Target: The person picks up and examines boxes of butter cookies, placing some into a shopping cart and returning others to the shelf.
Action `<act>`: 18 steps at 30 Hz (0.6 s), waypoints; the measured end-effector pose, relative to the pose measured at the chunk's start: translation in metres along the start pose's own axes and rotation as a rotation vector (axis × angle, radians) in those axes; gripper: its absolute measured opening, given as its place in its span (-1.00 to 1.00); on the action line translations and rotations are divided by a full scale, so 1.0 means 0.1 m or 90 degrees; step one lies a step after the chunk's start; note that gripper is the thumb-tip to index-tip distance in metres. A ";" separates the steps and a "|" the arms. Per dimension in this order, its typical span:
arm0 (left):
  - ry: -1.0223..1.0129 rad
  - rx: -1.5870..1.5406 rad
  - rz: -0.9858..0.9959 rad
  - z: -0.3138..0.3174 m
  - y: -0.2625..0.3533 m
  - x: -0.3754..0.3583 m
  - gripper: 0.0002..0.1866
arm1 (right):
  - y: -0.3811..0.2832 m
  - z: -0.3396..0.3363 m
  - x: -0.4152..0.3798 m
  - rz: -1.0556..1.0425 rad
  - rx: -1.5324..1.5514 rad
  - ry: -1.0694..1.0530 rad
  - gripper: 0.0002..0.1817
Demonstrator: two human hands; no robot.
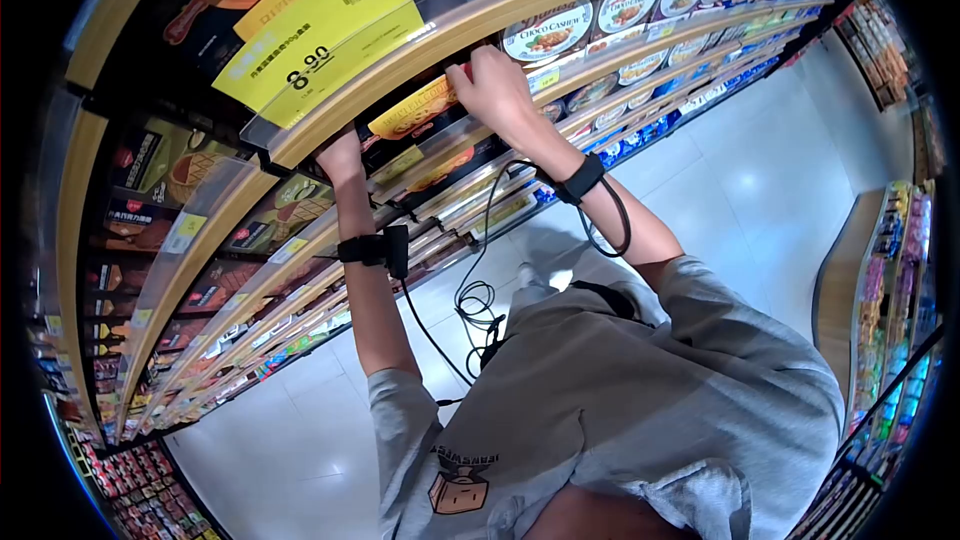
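Note:
A black and yellow cookie box [413,110] stands on the shelf just below a large yellow price card [318,45] marked 8.90. My right hand [497,90] is closed with its fingers curled over the box's right end. At the left end of the same shelf level, my left hand [341,157] reaches in beside the box. The shelf edge and shadow hide its fingers, so I cannot see whether they grip anything. Black straps with cables circle both wrists.
Round-labelled Choco Cashew packs [546,30] line the shelf right of my right hand. A wooden shelf edge [400,58] with a clear plastic strip runs just above my hands. Loose black cable [478,305] hangs by my body. Another stocked shelf [880,280] stands across the aisle.

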State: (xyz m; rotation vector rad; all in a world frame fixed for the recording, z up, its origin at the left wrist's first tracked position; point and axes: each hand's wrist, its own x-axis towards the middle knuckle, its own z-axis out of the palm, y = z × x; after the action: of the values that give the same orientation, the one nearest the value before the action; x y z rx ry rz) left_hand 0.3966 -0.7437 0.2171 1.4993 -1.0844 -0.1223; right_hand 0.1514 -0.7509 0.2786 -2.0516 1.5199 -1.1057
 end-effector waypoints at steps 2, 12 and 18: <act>-0.010 0.035 0.025 0.02 -0.01 0.00 -0.47 | 0.09 -0.08 -0.17 -0.100 0.053 0.049 -0.56; -0.048 -0.050 -0.041 -0.24 0.81 -0.17 -0.48 | 0.88 -1.07 -1.44 -0.135 0.147 -0.099 -0.46; -0.103 0.407 0.229 -0.12 1.10 -0.18 -0.55 | 1.96 -1.71 -2.45 0.000 0.134 -0.192 -0.50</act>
State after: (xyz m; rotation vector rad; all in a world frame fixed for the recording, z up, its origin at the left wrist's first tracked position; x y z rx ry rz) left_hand 0.3344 -0.7052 0.3024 1.8400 -1.6035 0.3956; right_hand -0.1328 -0.5680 0.1614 -1.9673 1.2033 -0.8669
